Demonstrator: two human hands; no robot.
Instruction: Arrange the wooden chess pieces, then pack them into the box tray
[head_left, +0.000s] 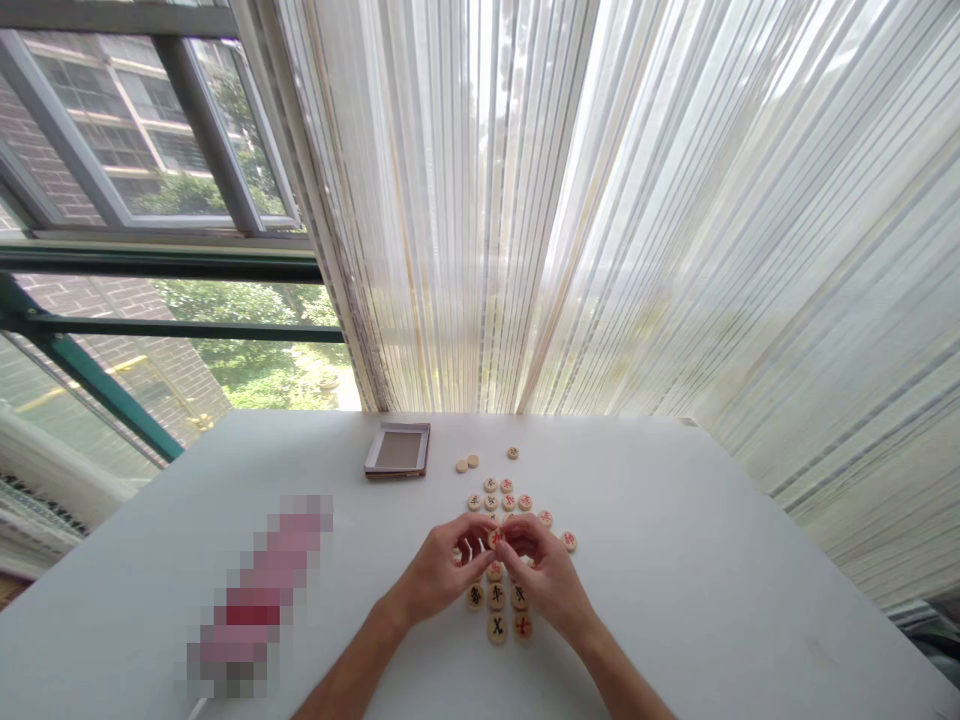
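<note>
My left hand (433, 572) and my right hand (551, 575) meet over the middle of the white table. Between their fingertips is a round wooden Chinese chess piece (496, 539) with a red character, and the thumbs and forefingers of both close on it. Rows of similar pieces lie around and beneath the hands. Nearest me are a black-marked piece (497, 628) and a red-marked piece (523, 627). Beyond the fingers sit more, such as a red piece (525, 502) and a black piece (474, 502). My hands hide part of the arrangement.
A shallow open box (398, 450) stands toward the table's far edge. Two blank-faced pieces (467, 463) and one marked piece (513, 453) lie apart from the rows. A blurred-out pink object (262, 590) is on the left. Sheer curtains (480, 250) hang behind the table (675, 580).
</note>
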